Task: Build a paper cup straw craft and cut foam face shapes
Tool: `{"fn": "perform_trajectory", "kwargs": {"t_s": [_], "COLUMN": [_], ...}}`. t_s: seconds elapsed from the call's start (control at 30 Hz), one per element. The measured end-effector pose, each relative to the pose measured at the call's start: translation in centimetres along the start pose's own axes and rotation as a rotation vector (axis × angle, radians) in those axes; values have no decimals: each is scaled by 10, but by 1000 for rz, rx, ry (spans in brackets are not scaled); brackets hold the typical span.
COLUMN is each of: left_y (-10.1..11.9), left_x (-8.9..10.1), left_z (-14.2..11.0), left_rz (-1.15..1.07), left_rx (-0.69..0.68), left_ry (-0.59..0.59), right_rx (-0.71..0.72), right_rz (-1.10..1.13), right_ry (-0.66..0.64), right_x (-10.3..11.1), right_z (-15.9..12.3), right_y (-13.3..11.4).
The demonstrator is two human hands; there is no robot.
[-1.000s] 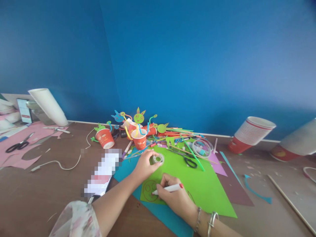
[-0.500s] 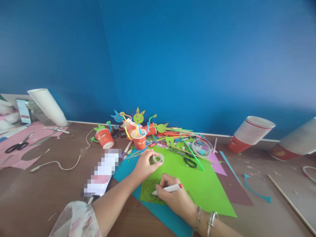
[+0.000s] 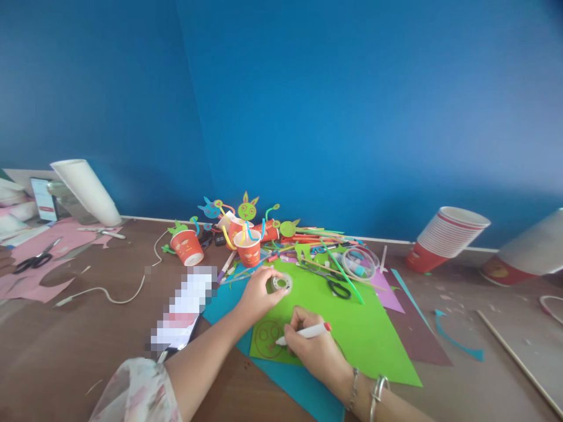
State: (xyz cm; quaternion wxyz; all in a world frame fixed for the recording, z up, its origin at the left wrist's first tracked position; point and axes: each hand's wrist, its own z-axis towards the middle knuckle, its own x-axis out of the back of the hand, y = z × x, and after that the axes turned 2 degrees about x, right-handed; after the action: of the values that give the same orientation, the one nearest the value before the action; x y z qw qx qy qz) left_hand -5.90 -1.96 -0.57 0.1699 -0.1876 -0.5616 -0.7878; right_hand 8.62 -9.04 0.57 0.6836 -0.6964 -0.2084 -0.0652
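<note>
With my right hand [image 3: 313, 346] I grip a white marker [image 3: 305, 332] with a red end; its tip is at or just above the paper. Beside the tip, a round face drawn in red [image 3: 267, 339] shows on the near left corner of the green paper [image 3: 373, 346]. My left hand [image 3: 259, 293] curls its thumb and fingers around a small clear roll of tape [image 3: 282, 283] on the same sheet. Blue paper [image 3: 290, 384] lies beneath the green one. Black-handled scissors [image 3: 338, 288] rest on the sheet's far part.
Red paper cups [image 3: 249, 249] with straws and paper animal heads stand behind my left hand. A pile of straws [image 3: 312, 234] lies along the wall. To the left are a phone [image 3: 185, 310], a white cable [image 3: 114, 299] and pink paper [image 3: 48, 258]; stacked cups [image 3: 448, 237] lean at right.
My right hand has lifted and shifted slightly right, taking the marker tip from the face's mouth area towards its right edge. My left hand and the tape roll stay put.
</note>
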Motion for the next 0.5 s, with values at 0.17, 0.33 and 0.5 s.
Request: {"fn": "perform_trajectory", "kwargs": {"t_s": [0.17, 0.33, 0.5], "left_y": [1, 3, 3], "left_x": [1, 1, 2], "left_z": [0, 1, 0], "left_rz": [-1, 1, 6], "left_rx": [-8, -13, -14], "left_ry": [-1, -6, -5], "right_rx": [2, 2, 0], "right_rz": [-49, -62, -55], "right_ry": [-4, 4, -9], "right_x": [0, 1, 0], "right_z": [-1, -1, -2], "right_y": [-3, -5, -6]}}
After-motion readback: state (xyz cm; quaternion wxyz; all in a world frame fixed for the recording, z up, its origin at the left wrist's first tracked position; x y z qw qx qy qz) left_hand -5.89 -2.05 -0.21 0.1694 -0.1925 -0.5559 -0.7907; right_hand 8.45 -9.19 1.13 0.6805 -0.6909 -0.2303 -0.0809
